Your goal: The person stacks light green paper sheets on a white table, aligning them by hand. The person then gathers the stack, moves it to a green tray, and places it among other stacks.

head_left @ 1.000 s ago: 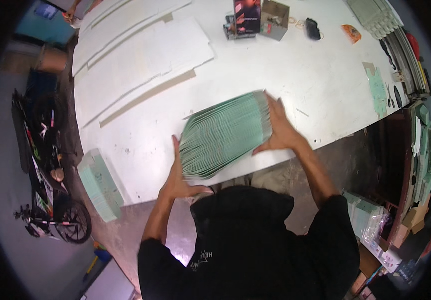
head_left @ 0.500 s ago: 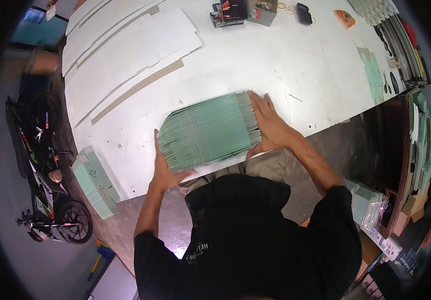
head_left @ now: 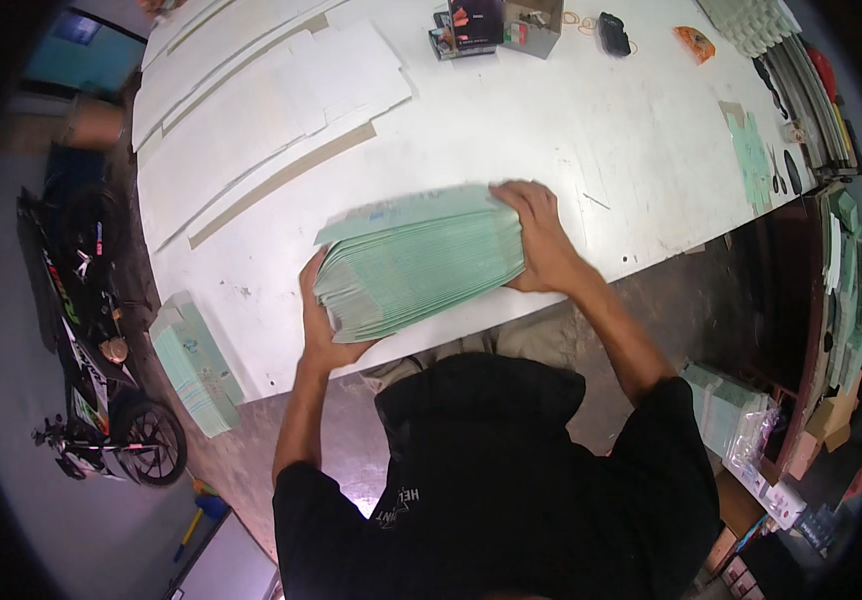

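A thick stack of flat, pale green folded cartons (head_left: 421,265) stands on edge at the near side of the white table, its many edges facing up. My left hand (head_left: 326,318) presses against the stack's left end, thumb along the near side. At the right end my right hand (head_left: 539,232) grips it, fingers over the far corner and thumb low on the near side. The farthest carton leans back and shows its printed face. A smaller bundle of similar green cartons (head_left: 196,365) lies at the table's left corner, apart from my hands.
Large white sheets (head_left: 281,90) lie across the far left of the table (head_left: 511,130). Small boxes (head_left: 476,28) and a black case (head_left: 613,33) sit at the far edge. Scissors (head_left: 777,170) lie by green strips at right. A motorcycle (head_left: 101,370) stands left of the table.
The stack has tilted in my hands, so its far carton's printed face now shows. My right hand's fingers have closed more around the far right corner.
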### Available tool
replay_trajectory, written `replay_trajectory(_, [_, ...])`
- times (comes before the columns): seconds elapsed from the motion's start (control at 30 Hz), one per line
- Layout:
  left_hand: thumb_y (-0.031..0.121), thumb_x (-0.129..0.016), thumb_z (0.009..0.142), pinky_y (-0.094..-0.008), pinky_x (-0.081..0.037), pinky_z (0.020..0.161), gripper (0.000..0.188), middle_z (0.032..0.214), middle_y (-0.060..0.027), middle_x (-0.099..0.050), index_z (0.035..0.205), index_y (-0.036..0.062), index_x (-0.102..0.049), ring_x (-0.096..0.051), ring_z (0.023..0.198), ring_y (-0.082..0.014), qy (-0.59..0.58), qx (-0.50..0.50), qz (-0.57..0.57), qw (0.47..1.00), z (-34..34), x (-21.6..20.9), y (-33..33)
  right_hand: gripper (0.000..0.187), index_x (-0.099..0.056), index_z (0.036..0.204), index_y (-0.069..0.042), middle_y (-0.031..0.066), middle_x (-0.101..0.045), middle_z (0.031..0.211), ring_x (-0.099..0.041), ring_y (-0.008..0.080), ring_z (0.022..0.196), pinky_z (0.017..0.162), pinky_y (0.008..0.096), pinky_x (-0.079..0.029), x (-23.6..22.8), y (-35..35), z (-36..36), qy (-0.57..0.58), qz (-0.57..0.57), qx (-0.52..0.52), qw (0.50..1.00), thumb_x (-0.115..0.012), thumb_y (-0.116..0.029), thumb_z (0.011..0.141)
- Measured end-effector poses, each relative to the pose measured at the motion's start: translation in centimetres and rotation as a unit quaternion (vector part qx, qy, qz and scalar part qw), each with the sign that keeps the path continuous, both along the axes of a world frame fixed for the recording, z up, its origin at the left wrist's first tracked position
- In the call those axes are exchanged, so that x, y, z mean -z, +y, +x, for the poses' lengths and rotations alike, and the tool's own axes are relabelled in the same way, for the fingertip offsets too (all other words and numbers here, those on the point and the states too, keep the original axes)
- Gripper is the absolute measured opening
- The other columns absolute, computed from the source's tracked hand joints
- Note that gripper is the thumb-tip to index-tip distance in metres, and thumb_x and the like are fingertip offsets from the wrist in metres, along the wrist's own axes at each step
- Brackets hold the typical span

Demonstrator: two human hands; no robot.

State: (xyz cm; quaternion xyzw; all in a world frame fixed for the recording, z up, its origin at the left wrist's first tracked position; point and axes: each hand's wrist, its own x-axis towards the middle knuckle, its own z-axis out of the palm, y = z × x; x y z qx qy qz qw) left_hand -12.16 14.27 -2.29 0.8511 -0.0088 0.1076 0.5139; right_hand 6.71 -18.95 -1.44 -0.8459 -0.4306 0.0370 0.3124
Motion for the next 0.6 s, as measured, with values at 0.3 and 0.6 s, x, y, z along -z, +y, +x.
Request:
replay_trajectory(0.3, [0.052,-0.1,0.055,-0.0513,-0.021,0.131,0.161,0.173,-0.0307,-0.015,0.168,-0.0013,0.001,-0.017,0.161,-0.0437,0.096,0.097,0.063,0.989,3.4,-0.7,1.3,0.15,-0.005,0.167,0.004,0.0328,-0.02,0.168,-0.015,0.0502,0.159,0.127,0.0714,-0.005,0.1,-0.3,2.5,0.071,-0.125,-0.032,0.989,-0.091,-0.061,0.062])
replay_trajectory(0.6, [0.042,-0.105,0.056,-0.0545,-0.027,0.128,0.143,0.17,-0.0301,-0.023,0.163,-0.0048,-0.024,-0.025,0.158,-0.0443,0.089,0.077,0.123,0.985,2.6,0.6,1.8,0.161,-0.007,0.166,0.002,0.0327,-0.024,0.166,-0.018,0.0514,0.158,0.124,0.0752,-0.01,-0.8,-0.6,1.0,0.079,-0.077,-0.065,0.992,-0.096,-0.07,0.053])
